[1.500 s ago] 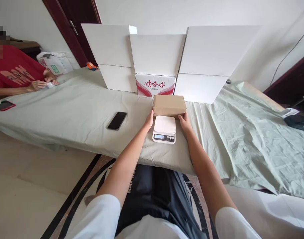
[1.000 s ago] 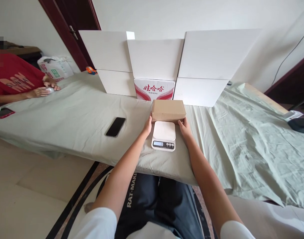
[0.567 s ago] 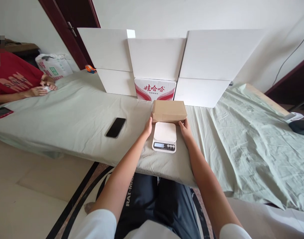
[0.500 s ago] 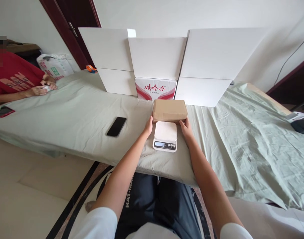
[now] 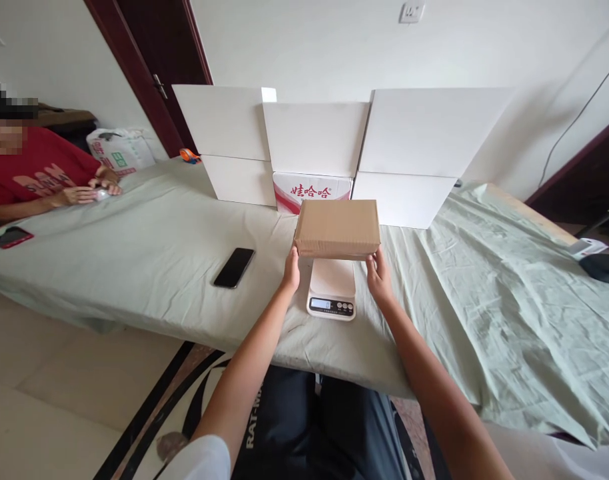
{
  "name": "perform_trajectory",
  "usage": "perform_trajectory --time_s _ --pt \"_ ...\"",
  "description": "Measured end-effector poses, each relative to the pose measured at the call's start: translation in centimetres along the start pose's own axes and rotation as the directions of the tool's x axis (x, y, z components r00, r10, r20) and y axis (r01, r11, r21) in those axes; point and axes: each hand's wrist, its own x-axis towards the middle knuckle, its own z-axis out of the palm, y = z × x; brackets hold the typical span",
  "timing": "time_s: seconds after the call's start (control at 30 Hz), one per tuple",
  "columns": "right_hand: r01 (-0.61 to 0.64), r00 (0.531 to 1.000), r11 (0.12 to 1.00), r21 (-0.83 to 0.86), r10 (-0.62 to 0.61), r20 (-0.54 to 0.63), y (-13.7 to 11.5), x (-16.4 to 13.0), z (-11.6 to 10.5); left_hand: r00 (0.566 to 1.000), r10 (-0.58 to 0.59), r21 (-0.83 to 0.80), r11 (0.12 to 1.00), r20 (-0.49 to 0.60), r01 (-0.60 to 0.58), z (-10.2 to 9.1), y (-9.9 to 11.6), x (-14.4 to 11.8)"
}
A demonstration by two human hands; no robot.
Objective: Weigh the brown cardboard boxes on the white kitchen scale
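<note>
A brown cardboard box [image 5: 337, 227], its flaps closed, is held level between my two hands. My left hand [image 5: 292, 269] grips its lower left corner, and my right hand [image 5: 379, 273] grips the lower right corner; the fingers beneath are partly hidden. The box is raised off the cloth and covers the far edge of a white digital kitchen scale [image 5: 332, 283]. On the scale's lit display a 0 seems to show. To the left of the scale a black smartphone [image 5: 234, 268] lies flat.
White boxes [image 5: 409, 133] stand stacked along the back, around a red-and-white printed carton [image 5: 312, 190]. A green cloth [image 5: 174, 247] covers the table. At the far left a person in red [image 5: 49, 167] holds something small, near a red-edged phone [image 5: 13, 237]. An orange tape measure [image 5: 189, 156] sits behind.
Both hands have lifted the cardboard box from behind the scale and brought it up and closer, over the scale's far edge. The camera view has tilted up slightly.
</note>
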Motion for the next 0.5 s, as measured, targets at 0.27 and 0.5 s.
perform_trajectory --time_s 0.27,0.5 --pt "-0.069 0.996 0.997 -0.031 0.067 -0.064 -0.5 -5.7 -1.4 0.982 0.123 0.132 0.986 -0.142 -0.105 -1.5 1.8 -4.9" --pt "-0.096 0.986 0.995 -0.013 0.093 -0.138 0.9 -6.5 -0.5 0.964 0.137 0.198 0.976 -0.229 -0.092 -1.9 0.2 -4.9"
